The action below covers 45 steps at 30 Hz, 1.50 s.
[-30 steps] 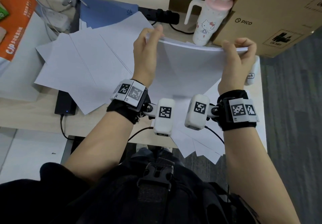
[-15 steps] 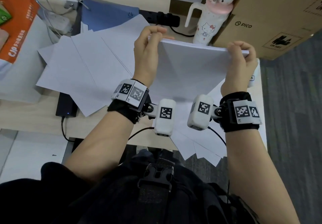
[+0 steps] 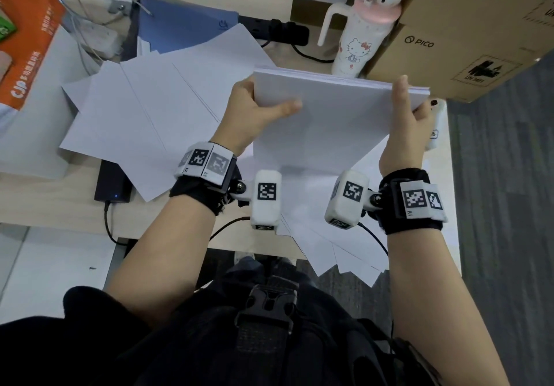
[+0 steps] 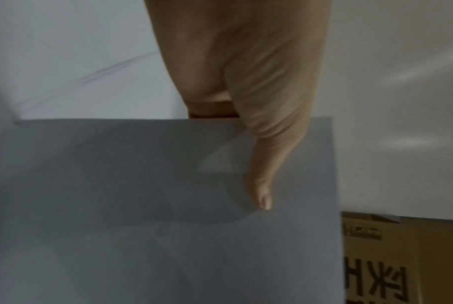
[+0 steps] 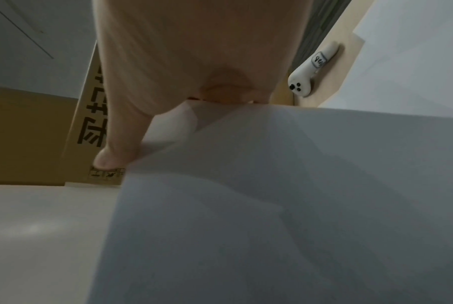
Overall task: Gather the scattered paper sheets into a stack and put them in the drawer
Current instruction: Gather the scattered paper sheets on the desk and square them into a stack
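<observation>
Both your left hand [image 3: 254, 112] and right hand [image 3: 404, 121] pinch the smooth white paper stack [image 3: 323, 115] beside the cardboard box [image 3: 455, 31] printed "PICO".

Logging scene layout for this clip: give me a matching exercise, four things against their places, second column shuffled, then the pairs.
Things:
1. paper stack
2. loose sheets
3. bottle
4. black adapter

Places:
A. partly under the loose sheets, near desk edge
B. spread flat on the desk, left of the left hand
C. held between left hand and right hand
D. standing beside the cardboard box

Pairs: 1-C, 2-B, 3-D, 4-A
</observation>
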Each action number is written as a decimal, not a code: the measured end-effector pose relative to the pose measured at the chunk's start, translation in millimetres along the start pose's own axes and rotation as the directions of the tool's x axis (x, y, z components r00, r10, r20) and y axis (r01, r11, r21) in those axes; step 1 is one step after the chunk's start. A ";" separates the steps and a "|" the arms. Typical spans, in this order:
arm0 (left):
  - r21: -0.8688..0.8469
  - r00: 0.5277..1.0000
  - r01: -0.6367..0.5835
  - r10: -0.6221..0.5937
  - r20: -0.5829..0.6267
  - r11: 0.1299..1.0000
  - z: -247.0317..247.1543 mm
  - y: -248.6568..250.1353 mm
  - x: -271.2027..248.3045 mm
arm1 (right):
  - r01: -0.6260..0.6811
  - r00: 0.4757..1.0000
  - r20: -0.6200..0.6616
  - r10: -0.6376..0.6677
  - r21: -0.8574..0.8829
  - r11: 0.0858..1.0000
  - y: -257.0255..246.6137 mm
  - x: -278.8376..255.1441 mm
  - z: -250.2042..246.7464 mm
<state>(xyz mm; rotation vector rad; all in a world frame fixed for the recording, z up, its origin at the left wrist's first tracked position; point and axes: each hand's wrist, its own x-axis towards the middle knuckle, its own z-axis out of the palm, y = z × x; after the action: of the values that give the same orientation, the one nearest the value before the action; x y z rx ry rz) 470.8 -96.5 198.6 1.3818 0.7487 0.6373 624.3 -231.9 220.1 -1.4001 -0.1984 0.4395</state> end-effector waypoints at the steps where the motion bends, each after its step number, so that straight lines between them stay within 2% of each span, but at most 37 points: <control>1: 0.011 1.000 0.021 -0.021 0.003 1.000 -0.6 -6.2 0.1 | -0.005 0.999 0.039 0.005 0.001 1.000 3.3 -0.2 -2.6; 3: 0.015 0.999 0.049 -0.049 -0.012 0.999 0.8 -15.3 0.0 | -0.007 0.995 0.098 0.011 -0.038 0.999 9.3 -1.4 -7.8; 6: -0.008 0.999 0.042 -0.042 -0.026 0.999 3.7 -18.1 -0.7 | 0.013 0.993 0.114 0.001 -0.116 0.993 12.8 -2.8 -11.2; 12: -0.051 0.999 -0.043 0.043 -0.015 0.998 -0.6 -6.3 3.4 | 0.070 0.991 0.118 -0.063 -0.057 0.996 9.1 4.1 -12.5; 15: -0.073 1.000 -0.018 0.016 -0.022 0.997 -6.8 -10.4 3.0 | 0.029 0.986 0.164 -0.014 -0.092 0.995 20.3 3.5 -17.4; 18: -0.033 1.000 0.001 -0.001 -0.003 0.999 -11.2 -16.0 2.4 | -0.012 0.977 0.208 0.054 -0.198 0.980 30.7 3.0 -20.3; 24: 0.054 0.997 0.070 -0.072 0.021 0.996 -9.7 -21.8 6.1 | -0.032 0.983 0.168 0.072 -0.228 0.973 36.5 5.8 -23.5; 28: 0.147 0.973 0.183 -0.200 0.114 0.972 -16.9 -44.4 4.7 | -0.082 0.972 0.182 0.146 -0.320 0.944 56.3 -0.8 -33.9; 30: 0.179 0.966 0.219 -0.239 0.101 0.959 -13.6 -54.9 1.2 | -0.073 0.975 0.176 0.137 -0.330 0.941 64.3 -7.1 -33.3; 36: 0.108 0.986 0.151 -0.158 0.054 0.983 -2.4 -49.3 1.2 | -0.027 0.993 0.106 0.059 -0.280 0.960 57.9 -21.4 -35.2; 40: 0.040 0.984 0.144 -0.147 0.095 0.989 15.9 -39.8 -4.5 | -0.135 0.983 0.095 0.156 -0.201 0.970 46.8 -30.8 -56.8; 43: 0.050 0.965 0.203 -0.208 0.158 0.978 33.4 -46.8 -9.5 | -0.320 0.938 0.078 0.338 -0.186 0.929 53.8 -44.3 -82.2; 45: 0.133 0.951 0.213 -0.236 0.198 0.968 51.0 -57.6 -14.6 | -0.427 0.901 0.002 0.434 -0.171 0.888 63.7 -53.8 -102.0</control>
<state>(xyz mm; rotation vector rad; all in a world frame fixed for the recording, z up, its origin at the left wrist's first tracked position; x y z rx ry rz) 499.8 -145.0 144.4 1.4139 0.7635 0.2674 603.8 -339.6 147.0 -1.6042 0.0504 0.8362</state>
